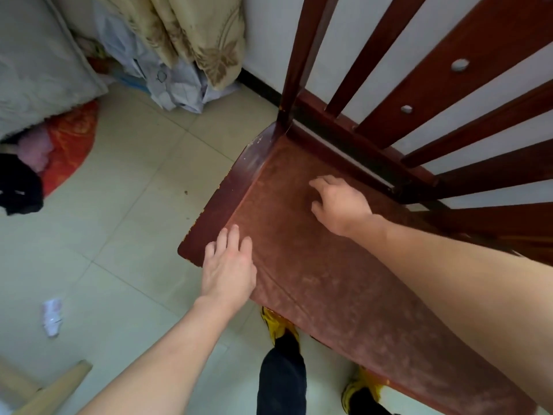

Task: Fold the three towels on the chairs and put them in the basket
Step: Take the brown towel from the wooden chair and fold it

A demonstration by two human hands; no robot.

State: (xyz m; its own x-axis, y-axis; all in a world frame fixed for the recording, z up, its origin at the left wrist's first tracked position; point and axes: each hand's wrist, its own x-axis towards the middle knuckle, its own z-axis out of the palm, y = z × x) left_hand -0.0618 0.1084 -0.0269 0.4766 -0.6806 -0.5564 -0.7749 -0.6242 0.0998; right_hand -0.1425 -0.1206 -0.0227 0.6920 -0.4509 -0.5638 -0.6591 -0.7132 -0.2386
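- Left hand (pixel 229 265): fingers straight, close together, flat on towel (pixel 314 265).
- Right hand (pixel 339 202): fingers spread, gripping nothing.
- Smooth the creases flat on chair (pixel 227 193) before you fold.

Both forearms were bare, reaching forward from the bottom edge. Left grip (pixel 229 268) was flat, palm down, fingers straight and close together, holding nothing. Right grip (pixel 341 205) was further out and to the right, palm down, fingers (pixel 321 181) loosely curved and spread, thumb off to the side, also empty. Grips were well apart, not touching.
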